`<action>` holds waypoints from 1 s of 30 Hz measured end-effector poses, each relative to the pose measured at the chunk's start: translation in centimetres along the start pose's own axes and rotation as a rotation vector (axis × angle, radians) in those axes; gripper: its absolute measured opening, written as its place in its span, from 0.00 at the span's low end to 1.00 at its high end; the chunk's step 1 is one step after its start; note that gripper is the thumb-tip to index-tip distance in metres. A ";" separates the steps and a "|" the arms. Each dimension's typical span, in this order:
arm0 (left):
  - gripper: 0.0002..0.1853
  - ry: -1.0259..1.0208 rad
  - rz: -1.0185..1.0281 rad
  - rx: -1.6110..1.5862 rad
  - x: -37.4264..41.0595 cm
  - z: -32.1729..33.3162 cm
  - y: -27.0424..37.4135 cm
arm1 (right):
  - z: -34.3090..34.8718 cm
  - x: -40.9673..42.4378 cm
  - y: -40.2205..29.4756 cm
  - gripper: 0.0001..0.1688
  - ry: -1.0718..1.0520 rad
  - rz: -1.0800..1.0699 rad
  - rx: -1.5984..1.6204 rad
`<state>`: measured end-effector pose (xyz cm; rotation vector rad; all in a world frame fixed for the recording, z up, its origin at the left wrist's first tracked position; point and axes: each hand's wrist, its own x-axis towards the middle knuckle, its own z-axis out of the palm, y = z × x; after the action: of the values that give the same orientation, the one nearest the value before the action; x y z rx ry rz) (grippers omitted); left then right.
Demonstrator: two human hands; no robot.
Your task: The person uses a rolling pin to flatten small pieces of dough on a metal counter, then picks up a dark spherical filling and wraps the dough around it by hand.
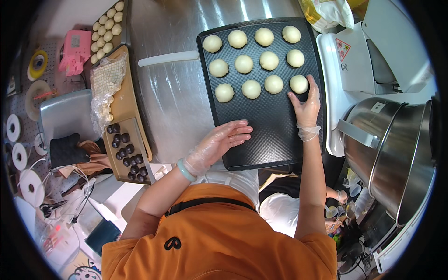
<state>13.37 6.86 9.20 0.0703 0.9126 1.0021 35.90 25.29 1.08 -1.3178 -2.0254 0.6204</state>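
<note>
A black textured baking tray (266, 129) lies before me, with several smooth, pale dough balls (244, 64) set out in three rows. My right hand (308, 99), in a clear plastic glove, has its thumb and fingers on either side of the dough ball (299, 84) at the right end of the nearest row. That ball rests on the tray. My left hand (225, 138), also gloved, is held over the tray's near left part, fingers extended and nothing in them.
A white plastic strip (168, 58) lies on the steel table (164, 105). To the left are a tray of dark balls (126, 154), plastic-covered dough (108, 87) and another tray of dough balls (106, 28). Steel bowls (381, 154) stand right. Another person's hand (342, 197) shows below.
</note>
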 end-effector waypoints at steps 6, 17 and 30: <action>0.26 0.002 0.028 -0.011 -0.6 -0.2 0.0 | 0.5 0.0 -0.8 0.47 0.055 0.045 -0.028; 0.27 0.093 0.073 -0.097 -3.8 -1.9 0.0 | 0.1 -0.2 -2.2 0.45 0.082 0.071 -0.042; 0.26 0.342 0.320 -0.262 -15.2 -8.7 -0.2 | 5.3 -7.7 -18.2 0.28 -0.256 -0.296 0.260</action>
<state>4.28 -7.59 13.07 -0.1871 1.0930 1.4540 23.05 10.91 7.83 -0.8011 -2.1967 0.9118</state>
